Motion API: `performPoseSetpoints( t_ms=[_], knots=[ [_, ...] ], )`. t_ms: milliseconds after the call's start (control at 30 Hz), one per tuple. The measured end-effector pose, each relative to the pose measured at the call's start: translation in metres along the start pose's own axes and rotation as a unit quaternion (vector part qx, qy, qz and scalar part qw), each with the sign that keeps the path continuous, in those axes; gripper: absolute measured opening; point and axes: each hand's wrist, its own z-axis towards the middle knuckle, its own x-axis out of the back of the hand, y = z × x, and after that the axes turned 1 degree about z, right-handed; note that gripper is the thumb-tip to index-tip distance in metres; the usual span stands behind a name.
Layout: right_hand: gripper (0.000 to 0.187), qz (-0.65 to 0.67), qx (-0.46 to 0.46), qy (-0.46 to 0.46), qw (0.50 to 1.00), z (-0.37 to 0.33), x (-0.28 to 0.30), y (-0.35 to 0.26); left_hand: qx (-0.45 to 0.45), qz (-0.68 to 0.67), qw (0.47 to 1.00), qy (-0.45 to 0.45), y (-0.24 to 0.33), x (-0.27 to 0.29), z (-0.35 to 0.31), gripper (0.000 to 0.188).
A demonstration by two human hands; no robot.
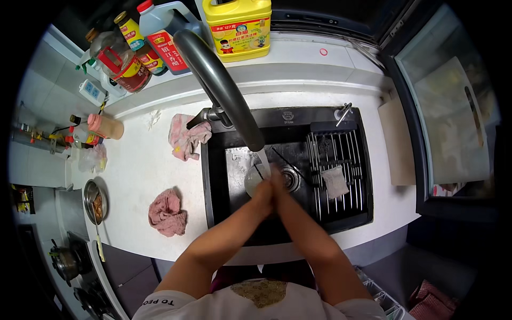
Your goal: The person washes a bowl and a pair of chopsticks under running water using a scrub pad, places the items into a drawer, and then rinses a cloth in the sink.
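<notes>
Left hand (262,194) and right hand (277,180) meeting under the running faucet (220,77), mid-frame, grips blurring beyond telling, black sink (216,202) surrounding them, pink rag (167,213) lying left of centre.

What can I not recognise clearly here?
All in head view:
Whatever the bare left hand and bare right hand may hold: hidden by overlap and motion blur.
Pale round object in the black rectangular sink: right side hidden behind the hands.
Yellow plastic jug: top cut off by upper edge.
Brown pieces in the round metal bowl: too small to identify.
</notes>
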Motion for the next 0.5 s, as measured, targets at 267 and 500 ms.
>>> performPoseSetpoints(
  t_ms=[267, 500],
  knots=[
    [0.045, 0.056, 0.16, 0.005, 0.986, -0.062, -0.021, -0.054, -0.026, 0.049, 0.998, 0.043, 0.01, -0.016, 0.001, 0.048],
    [0.033, 0.059, 0.138, -0.015, 0.989, -0.067, -0.031, -0.054, -0.028, 0.043, 0.998, 0.023, 0.035, 0.035, 0.052, 0.044]
  ],
)
